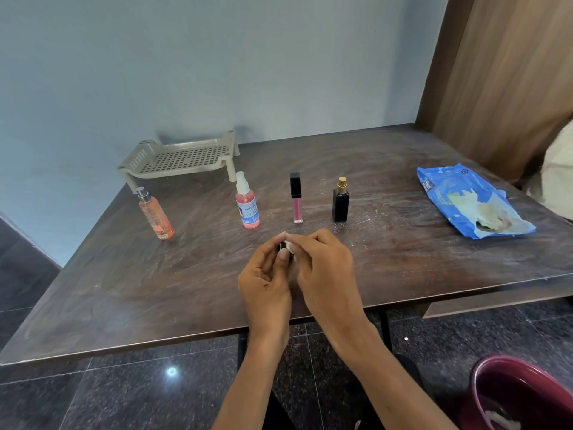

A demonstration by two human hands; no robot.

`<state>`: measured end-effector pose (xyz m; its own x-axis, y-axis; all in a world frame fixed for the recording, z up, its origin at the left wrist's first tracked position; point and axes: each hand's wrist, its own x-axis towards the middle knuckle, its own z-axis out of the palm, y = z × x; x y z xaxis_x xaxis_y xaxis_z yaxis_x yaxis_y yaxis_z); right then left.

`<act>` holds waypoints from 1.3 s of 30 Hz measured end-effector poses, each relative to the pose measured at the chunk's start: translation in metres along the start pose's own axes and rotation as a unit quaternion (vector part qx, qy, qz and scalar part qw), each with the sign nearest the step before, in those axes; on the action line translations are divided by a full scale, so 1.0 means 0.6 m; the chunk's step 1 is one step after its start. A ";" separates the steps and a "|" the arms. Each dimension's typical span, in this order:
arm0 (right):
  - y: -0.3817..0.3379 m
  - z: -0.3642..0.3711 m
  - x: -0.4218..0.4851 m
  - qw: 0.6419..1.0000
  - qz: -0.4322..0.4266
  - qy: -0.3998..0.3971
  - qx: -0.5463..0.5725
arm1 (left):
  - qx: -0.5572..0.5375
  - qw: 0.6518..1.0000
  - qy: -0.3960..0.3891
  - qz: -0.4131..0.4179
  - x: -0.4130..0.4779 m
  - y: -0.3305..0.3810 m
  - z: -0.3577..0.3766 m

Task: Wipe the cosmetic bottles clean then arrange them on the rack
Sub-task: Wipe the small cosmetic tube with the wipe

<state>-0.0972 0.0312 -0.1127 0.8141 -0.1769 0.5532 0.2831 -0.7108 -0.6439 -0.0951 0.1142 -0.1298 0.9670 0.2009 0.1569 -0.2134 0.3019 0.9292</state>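
Beyond the hands (322, 265), four bottles (296, 198) stand near the rack (183, 158).

Hands (266, 274) hide most of a dark item (279, 247) and wipe (289, 245).

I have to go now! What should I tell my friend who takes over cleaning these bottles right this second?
Left hand: grips a small dark item, mostly hidden.
Right hand: pinches a white wipe against that item.
Standing on the table, in front of the rack: orange bottle, pink spray bottle, lip gloss tube, black perfume bottle. The wipes pack lies at the right.
Done: no bottle is on the rack yet; I cannot tell which ones have been wiped.
Left: finish this wipe, clean the others, then put them all on the rack.
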 end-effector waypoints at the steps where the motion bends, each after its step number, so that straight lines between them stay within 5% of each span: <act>1: 0.009 -0.006 -0.002 1.000 0.008 0.003 -0.003 | -0.003 1.000 -0.002 -0.002 0.000 0.000 0.000; 20: 0.061 -0.043 -0.027 0.997 0.056 0.050 -0.004 | -0.044 0.994 0.064 -0.081 0.011 0.008 0.009; 39: 0.002 -0.005 0.001 0.999 0.014 0.010 0.037 | 0.042 0.997 0.062 0.015 -0.001 -0.005 -0.001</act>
<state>-0.0978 0.0285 -0.1115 0.8121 -0.2095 0.5446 0.2982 -0.6532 -0.6960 -0.0952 0.1135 -0.1328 0.9345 0.3236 0.1484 -0.2255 0.2154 0.9501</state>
